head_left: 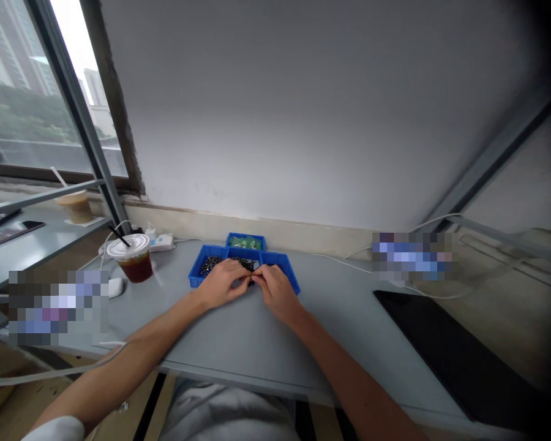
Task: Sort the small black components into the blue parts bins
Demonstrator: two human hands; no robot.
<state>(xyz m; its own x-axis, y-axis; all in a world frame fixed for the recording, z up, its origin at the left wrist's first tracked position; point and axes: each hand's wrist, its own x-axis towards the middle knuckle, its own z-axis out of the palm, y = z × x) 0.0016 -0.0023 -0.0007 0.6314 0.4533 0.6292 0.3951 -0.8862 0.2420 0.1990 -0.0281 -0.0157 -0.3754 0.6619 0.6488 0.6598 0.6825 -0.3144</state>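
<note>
My left hand (223,283) and my right hand (275,289) meet at the front of several blue bins, fingertips pinched together. Whatever small part sits between the fingertips is too tiny to name. Behind my left hand, the left blue bin (194,277) holds many small shiny metal pieces (210,264). Dark small parts (247,263) lie in the middle bin, partly hidden by my fingers. The right blue bin (288,273) is partly covered by my right hand. A rear blue bin (230,236) contains green pieces (245,242).
A lidded cup of dark red drink (135,267) with a black straw stands left, near a white power strip (161,242). A flat black panel (450,349) lies right. Cables run along the wall. Another drink cup (78,208) stands on the far-left table.
</note>
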